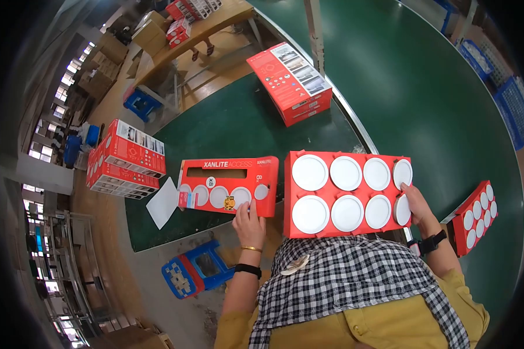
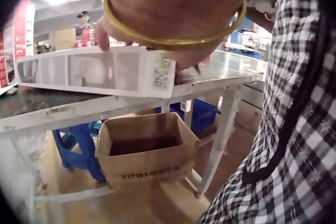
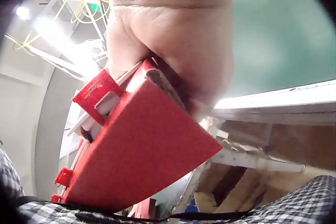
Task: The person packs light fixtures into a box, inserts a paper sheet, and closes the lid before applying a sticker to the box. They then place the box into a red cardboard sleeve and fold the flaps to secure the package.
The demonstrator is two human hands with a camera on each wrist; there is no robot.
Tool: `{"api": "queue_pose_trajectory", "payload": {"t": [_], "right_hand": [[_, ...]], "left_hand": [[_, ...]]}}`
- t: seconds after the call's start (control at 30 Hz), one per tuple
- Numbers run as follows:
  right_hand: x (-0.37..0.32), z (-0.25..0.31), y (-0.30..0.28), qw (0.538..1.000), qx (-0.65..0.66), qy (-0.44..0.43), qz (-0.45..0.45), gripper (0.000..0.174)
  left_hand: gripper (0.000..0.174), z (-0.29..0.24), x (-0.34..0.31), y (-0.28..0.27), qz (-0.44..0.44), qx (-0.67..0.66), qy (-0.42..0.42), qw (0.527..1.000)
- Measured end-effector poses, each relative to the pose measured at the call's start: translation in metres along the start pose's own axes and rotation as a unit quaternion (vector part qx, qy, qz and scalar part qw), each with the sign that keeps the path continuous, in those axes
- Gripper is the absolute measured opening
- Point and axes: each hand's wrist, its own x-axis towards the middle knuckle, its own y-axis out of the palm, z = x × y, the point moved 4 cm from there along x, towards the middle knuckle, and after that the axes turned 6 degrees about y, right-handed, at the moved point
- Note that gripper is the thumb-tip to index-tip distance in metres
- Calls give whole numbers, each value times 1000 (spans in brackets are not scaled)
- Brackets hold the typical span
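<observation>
Cartons (image 1: pixel 126 158) in red and white sat stacked at the far left of the green surface (image 1: pixel 206 129), with a white sheet (image 1: pixel 162 203) just to their right. Next came a printed carton (image 1: pixel 230 185), lying with its cut-out window upward. The left hand (image 1: pixel 250 228) rested extended fingers on its near edge, not gripping, as far as the head view showed; the left-wrist view hid too much to place the thumb. Light fingertip pressure seemed enough there, since a hard push could dent the card around the window.

Farther right and away from the person stood another carton stack (image 1: pixel 290 84). Nearer, before the checked apron (image 1: pixel 332 276), was a red tray (image 1: pixel 348 195) with eight white discs in two rows. The right hand (image 1: pixel 416 205) grasped its right end, thumb on top beside the discs. A level hold looked wise, with the thumb on card rather than on a disc, and care for the small tabs along the edge. At far right, a second tray (image 1: pixel 476 218) showed more white discs.
</observation>
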Motion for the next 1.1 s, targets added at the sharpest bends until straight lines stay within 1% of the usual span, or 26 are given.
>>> {"api": "queue_pose_trajectory", "payload": {"t": [0.03, 0.1, 0.13, 0.17, 0.2, 0.23, 0.3, 0.33, 0.4, 0.57, 0.67, 0.73, 0.77, 0.83, 0.87, 0.97, 1.03, 1.1], "right_hand": [[2, 2, 2, 1000, -2, 0, 3, 45], [5, 4, 10, 1000, -5, -1, 8, 45], [5, 6, 13, 1000, 1, -7, 13, 45], [5, 7, 17, 1000, 7, -13, 17, 46], [7, 9, 21, 1000, 8, -15, 16, 46], [9, 10, 27, 1000, 5, -2, 24, 47], [11, 14, 38, 1000, 5, 6, 27, 47], [11, 17, 44, 999, -12, 7, 36, 47], [16, 19, 50, 998, -34, 5, 48, 46], [15, 26, 59, 996, -78, 24, 33, 44], [7, 29, 63, 996, -83, 25, 19, 44], [4, 29, 62, 997, -78, 26, 10, 44], [4, 27, 61, 996, -81, 31, 8, 43], [2, 23, 59, 996, -82, 38, 1, 43], [2, 21, 57, 996, -82, 46, -6, 43], [-1, 18, 56, 995, -80, 62, -25, 42], [-5, 17, 56, 993, -80, 71, -40, 42], [-7, 18, 58, 995, -59, 69, -37, 42]], "left_hand": [[57, -1, 1, -2, -3, 2, -2, 1000], [44, 9, 0, -8, -53, -108, -97, 988], [44, 9, 0, -11, -55, -107, -97, 988], [37, 15, -4, -18, -119, -177, -138, 967], [31, 20, -7, -24, -181, -247, -176, 936], [31, 20, -6, -34, -182, -248, -173, 936], [27, 21, -3, -52, -162, -320, -173, 917], [29, 20, -1, -57, -153, -327, -155, 920], [28, 12, 0, -67, -140, -339, -152, 918], [26, 7, 12, -74, -112, -355, -164, 914], [25, 3, 20, -77, -108, -354, -143, 918], [24, 0, 22, -79, -106, -348, -96, 927], [24, -1, 23, -79, -102, -351, -95, 926], [25, -3, 22, -83, -105, -342, -60, 932], [25, -2, 21, -83, -101, -345, -59, 931], [28, 3, 17, -83, -87, -341, -38, 935], [28, 3, 15, -84, -73, -325, 4, 943], [29, 1, 15, -85, -57, -325, 14, 944]]}}
